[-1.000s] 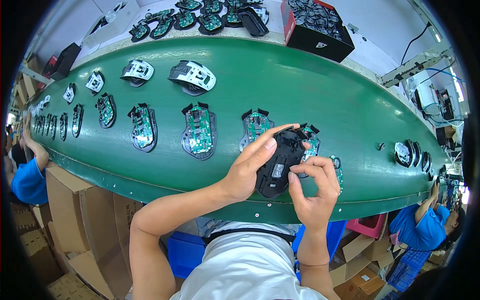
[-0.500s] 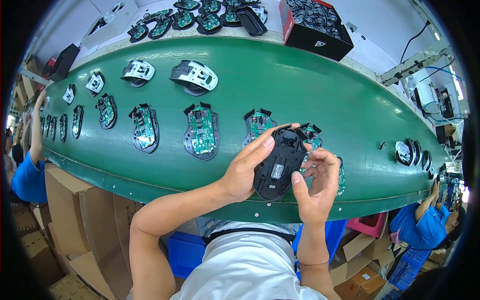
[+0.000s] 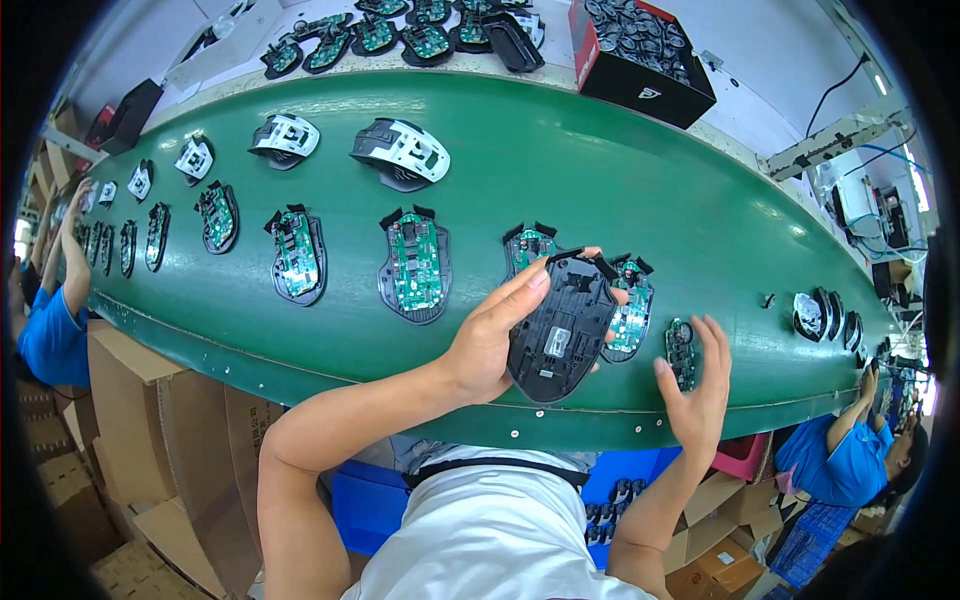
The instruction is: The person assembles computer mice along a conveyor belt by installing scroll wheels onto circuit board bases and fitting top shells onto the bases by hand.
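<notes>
1. We see our left hand [image 3: 487,345] closed in a grip around a black mouse bottom shell [image 3: 560,330], held tilted above the near edge of the green conveyor belt [image 3: 620,170].
2. Our right hand [image 3: 697,392] is spread wide and holds nothing, its fingertips touching a small green circuit board [image 3: 682,350] on the belt.
3. Just behind the shell lies a mouse base with a green board [image 3: 630,310]; more bases line the belt leftward.
</notes>
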The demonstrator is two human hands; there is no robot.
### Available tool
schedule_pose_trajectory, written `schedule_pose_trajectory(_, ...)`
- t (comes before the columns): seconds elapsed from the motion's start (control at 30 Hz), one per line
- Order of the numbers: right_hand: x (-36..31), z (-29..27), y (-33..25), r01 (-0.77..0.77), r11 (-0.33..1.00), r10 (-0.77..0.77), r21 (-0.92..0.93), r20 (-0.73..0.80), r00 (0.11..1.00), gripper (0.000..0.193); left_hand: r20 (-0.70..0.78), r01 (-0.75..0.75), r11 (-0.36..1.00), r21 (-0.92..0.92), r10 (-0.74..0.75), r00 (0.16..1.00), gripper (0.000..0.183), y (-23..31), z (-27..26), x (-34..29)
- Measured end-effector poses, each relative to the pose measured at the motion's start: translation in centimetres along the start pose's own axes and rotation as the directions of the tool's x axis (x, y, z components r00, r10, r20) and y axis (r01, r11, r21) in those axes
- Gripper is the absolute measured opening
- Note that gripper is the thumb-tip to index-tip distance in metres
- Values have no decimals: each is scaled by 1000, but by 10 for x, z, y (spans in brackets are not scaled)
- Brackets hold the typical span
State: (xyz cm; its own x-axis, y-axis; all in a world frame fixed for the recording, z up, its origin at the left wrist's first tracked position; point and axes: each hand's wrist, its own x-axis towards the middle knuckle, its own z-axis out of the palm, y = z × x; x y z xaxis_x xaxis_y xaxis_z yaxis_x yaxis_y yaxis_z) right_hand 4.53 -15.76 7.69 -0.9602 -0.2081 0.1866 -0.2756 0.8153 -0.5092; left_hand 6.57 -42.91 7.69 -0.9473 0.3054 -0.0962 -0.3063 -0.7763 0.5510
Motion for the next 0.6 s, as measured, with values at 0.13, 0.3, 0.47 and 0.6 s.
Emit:
schedule_pose_trajectory(0.13, -14, 4, 13, -38, 997, 39, -73, 18, 999, 65, 15, -4, 1000, -9, 4, 1000, 56, 0, -3, 0)
schedule_pose_trajectory(0.3, -15, 15, 12, -131, 991, 132, 13, -104, 986, 64, -7, 10, 1000, 16, -10, 1000, 58, 3, -2, -2)
schedule_pose_trajectory(0.47, -14, 14, 12, -220, 957, 240, 189, -92, 966, 67, -8, 6, 1000, 19, -6, 1000, 59, 5, -3, -5)
schedule_pose_trajectory(0.6, -20, 14, 5, -156, 628, 329, 763, -79, 941, 71, 0, 2, 1000, 17, -2, 1000, 59, 4, -4, -5)
